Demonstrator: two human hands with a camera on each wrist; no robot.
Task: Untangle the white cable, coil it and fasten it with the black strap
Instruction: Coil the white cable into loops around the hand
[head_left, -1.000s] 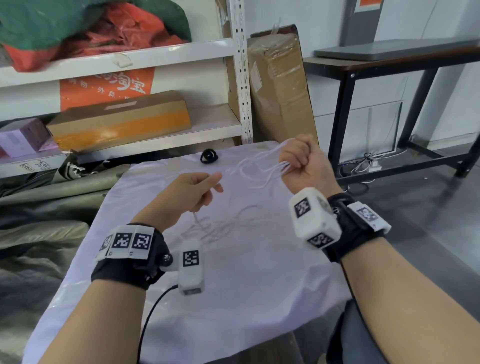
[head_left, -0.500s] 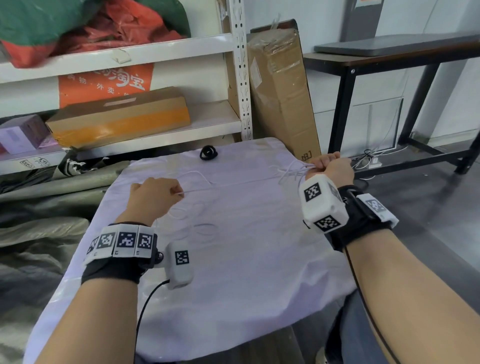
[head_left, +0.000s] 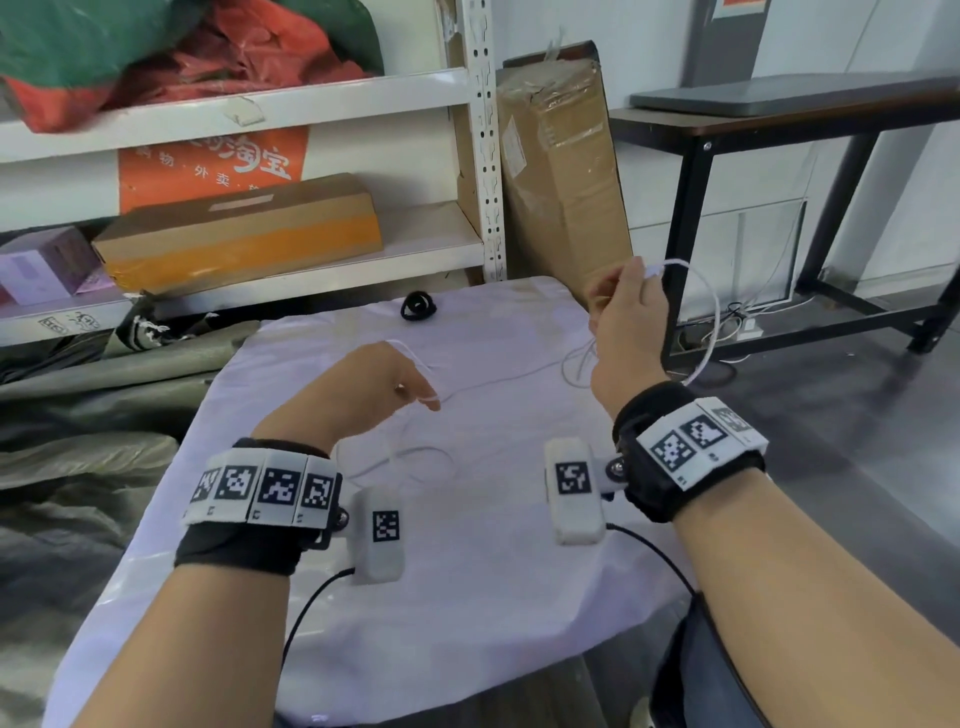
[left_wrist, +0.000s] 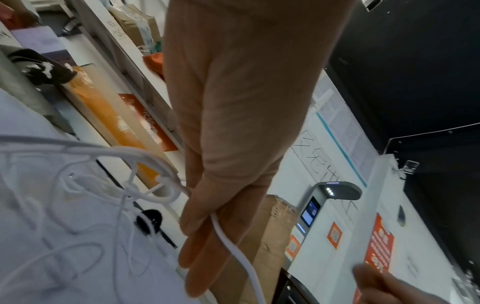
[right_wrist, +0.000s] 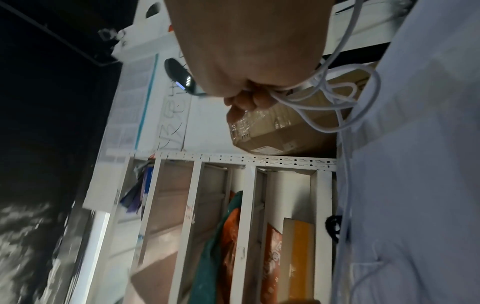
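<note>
Nearest, slack loops of the white cable (head_left: 405, 457) lie on the cloth-covered counter (head_left: 467, 597). Above them the left hand (head_left: 363, 384) has the cable running between nearly straight fingers, a loose grip. Farther out, the raised right hand (head_left: 623, 317) pinches gathered loops with curled fingers, one loop arching off its far side. The black strap (head_left: 418, 305) waits at the counter's far edge. A hard pull on slack could likely tighten a knot, or spill the gathered loops.
</note>
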